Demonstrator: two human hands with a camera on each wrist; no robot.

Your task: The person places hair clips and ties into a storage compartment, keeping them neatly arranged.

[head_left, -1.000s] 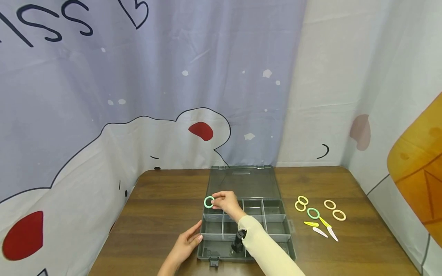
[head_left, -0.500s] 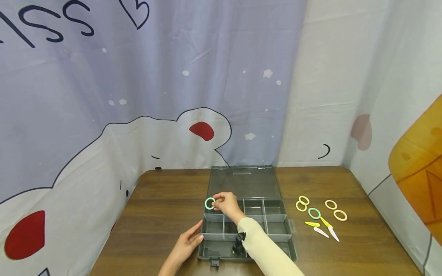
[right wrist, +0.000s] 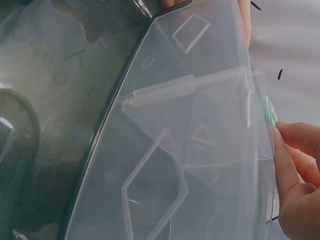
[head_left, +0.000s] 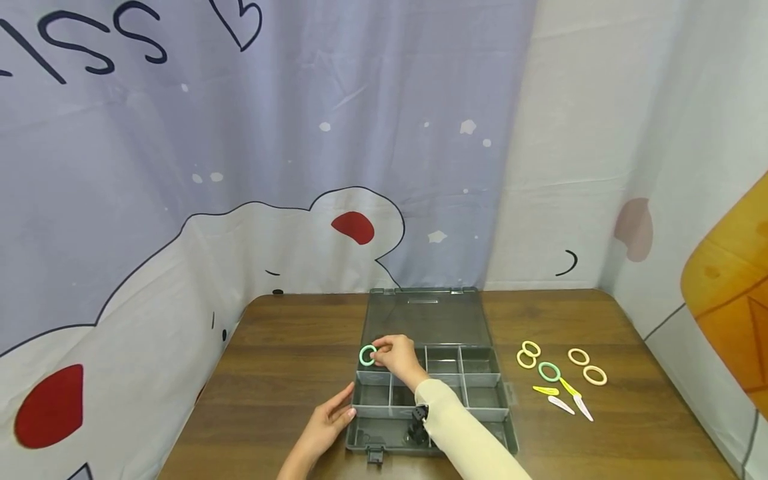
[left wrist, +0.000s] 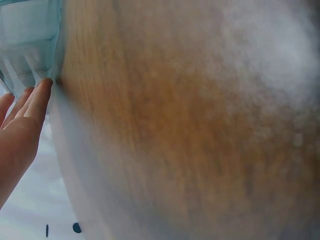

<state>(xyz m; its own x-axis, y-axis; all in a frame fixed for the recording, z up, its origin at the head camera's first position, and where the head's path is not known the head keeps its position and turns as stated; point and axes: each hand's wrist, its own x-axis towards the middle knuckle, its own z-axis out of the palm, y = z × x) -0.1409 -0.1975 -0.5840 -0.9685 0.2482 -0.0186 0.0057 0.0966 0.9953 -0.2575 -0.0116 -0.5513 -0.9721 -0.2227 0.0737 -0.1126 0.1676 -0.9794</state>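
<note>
Pinching a mint-green round ring (head_left: 361,355) at back-left corner of a smoky-grey see-through plastic box (head_left: 378,437)

R hand (head_left: 400,357): thumb + fingertips grasp the ring by its R edge, not let go. Can't tell if ring touches the box; R wrist cam gives just a green sliver past a cloudy clear plastic wall (right wrist: 220,115).

L hand (head_left: 324,427): fingers extended, not curled round anything, tips + thumb touching box's L side, prob. steadying it.

Box: sectioned w/ dividers, smoky see-through lid (head_left: 423,320) folded back at the far side, small dark plastic latch (head_left: 375,455) at near edge. R arm in a cream long sleeve (head_left: 462,430) crosses over it, so some compartments are hidden.

Table to R of box, well apart: 2 yellow round rings (head_left: 523,352) overlapping, 2 cream round rings (head_left: 587,365) next to each other, 2nd mint-green round ring (head_left: 540,371), 2 slim yellow clips (head_left: 546,391), 2 slim whitish clips (head_left: 582,408). One yellow + one whitish clip lie end to end nr that 2nd green ring.

Progress: looks early. Lid's open, 1 ring is at box, release not yet done; 5 rings + 4 clips lie outside, untouched. Contents under R arm: can't tell.

Further out: brown wood-grain table (head_left: 288,360), printed fabric backdrop (head_left: 288,167) behind.
</note>
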